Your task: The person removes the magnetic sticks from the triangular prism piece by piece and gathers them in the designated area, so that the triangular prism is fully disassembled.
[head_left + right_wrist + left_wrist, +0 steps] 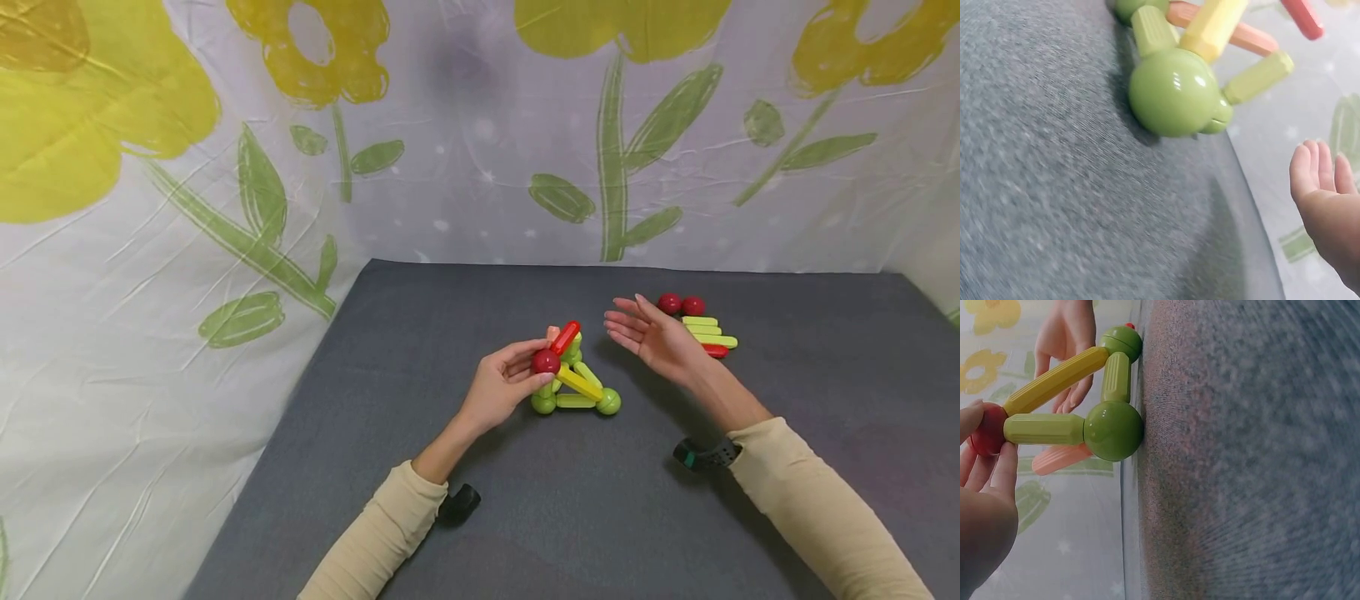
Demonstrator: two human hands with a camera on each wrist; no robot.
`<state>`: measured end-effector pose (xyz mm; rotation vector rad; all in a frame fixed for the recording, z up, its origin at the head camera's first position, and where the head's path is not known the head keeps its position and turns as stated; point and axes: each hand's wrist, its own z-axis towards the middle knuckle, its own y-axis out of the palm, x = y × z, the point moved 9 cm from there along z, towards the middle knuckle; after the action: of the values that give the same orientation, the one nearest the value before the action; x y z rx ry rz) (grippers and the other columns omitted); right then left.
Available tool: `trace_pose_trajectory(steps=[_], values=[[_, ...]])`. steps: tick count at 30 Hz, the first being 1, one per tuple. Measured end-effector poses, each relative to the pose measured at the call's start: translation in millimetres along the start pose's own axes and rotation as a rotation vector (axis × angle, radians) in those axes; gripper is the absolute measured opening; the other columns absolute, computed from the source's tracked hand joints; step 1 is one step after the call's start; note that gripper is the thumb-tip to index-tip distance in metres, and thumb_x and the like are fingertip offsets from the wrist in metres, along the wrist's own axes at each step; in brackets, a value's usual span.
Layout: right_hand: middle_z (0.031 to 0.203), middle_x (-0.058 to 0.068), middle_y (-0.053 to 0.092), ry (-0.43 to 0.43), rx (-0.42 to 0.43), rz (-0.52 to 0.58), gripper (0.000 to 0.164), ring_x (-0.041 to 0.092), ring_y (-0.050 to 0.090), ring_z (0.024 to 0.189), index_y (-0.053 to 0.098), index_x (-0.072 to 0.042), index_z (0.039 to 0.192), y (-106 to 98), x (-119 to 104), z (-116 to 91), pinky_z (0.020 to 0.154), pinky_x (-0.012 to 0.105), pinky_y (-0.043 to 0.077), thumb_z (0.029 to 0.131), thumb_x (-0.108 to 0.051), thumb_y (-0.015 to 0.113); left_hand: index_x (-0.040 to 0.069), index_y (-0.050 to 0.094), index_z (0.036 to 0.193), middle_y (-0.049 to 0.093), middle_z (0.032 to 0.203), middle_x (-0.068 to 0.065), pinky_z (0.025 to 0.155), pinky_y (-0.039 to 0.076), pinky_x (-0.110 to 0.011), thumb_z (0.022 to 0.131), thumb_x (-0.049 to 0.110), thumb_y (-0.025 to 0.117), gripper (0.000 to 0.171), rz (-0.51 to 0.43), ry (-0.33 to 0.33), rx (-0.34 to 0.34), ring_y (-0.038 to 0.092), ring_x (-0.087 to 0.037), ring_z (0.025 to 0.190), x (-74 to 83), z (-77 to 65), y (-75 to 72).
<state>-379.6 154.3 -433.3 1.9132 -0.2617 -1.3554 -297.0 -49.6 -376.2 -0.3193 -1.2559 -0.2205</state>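
Note:
My left hand pinches a red ball between thumb and fingers. That ball sits at the top of a stick-and-ball frame, whose green balls rest on the table. In the left wrist view, a yellow rod and a light green rod run from the red ball down to green balls. A red rod slants upward by the frame, and an orange-pink rod sticks out behind. My right hand hovers right of the frame, holding nothing, its fingers extended.
Two loose red balls, several light green rods and a red rod lie beyond my right hand. The dark grey table ends at a flower-printed cloth behind and at the left.

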Motion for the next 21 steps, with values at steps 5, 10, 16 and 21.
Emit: trace_pose_trajectory(steps=[5,10,16,21], values=[[0.120,0.010,0.059,0.016,-0.014,-0.036,0.031,0.024,0.054,0.114,0.055,-0.008,0.121,5.5,9.7,3.8,0.105,0.033,0.035,0.102,-0.029,0.044,-0.012,0.053,0.127,0.055,0.126,-0.027,0.095,0.046,-0.040,0.084,-0.008,0.068,0.045,0.007,-0.005,0.000,0.055,-0.035,0.115,-0.6,0.4,0.0],[0.119,0.007,0.060,0.030,-0.018,-0.103,0.036,0.022,0.054,0.114,0.048,-0.007,0.128,8.5,19.7,8.5,0.105,0.033,0.036,0.102,-0.032,0.044,-0.012,0.053,0.127,0.055,0.126,-0.027,0.095,0.045,-0.040,0.085,-0.008,0.067,0.045,0.004,-0.001,-0.004,0.055,-0.036,0.115,-0.1,0.4,0.2],[0.123,0.008,0.056,0.026,-0.039,-0.164,0.038,0.019,0.055,0.112,0.043,-0.007,0.130,13.0,26.8,12.3,0.106,0.034,0.033,0.103,-0.033,0.040,-0.012,0.053,0.127,0.054,0.127,-0.027,0.095,0.045,-0.043,0.085,-0.008,0.067,0.044,-0.003,-0.004,-0.005,0.054,-0.036,0.116,-0.7,0.6,0.6],[0.120,0.005,0.055,0.023,-0.044,-0.248,0.039,0.017,0.053,0.111,0.036,-0.005,0.136,17.1,31.4,14.6,0.108,0.035,0.031,0.105,-0.029,0.038,-0.012,0.052,0.127,0.054,0.126,-0.028,0.095,0.045,-0.044,0.085,-0.008,0.067,0.044,-0.006,-0.002,-0.006,0.054,-0.037,0.116,-0.3,0.9,0.6]])
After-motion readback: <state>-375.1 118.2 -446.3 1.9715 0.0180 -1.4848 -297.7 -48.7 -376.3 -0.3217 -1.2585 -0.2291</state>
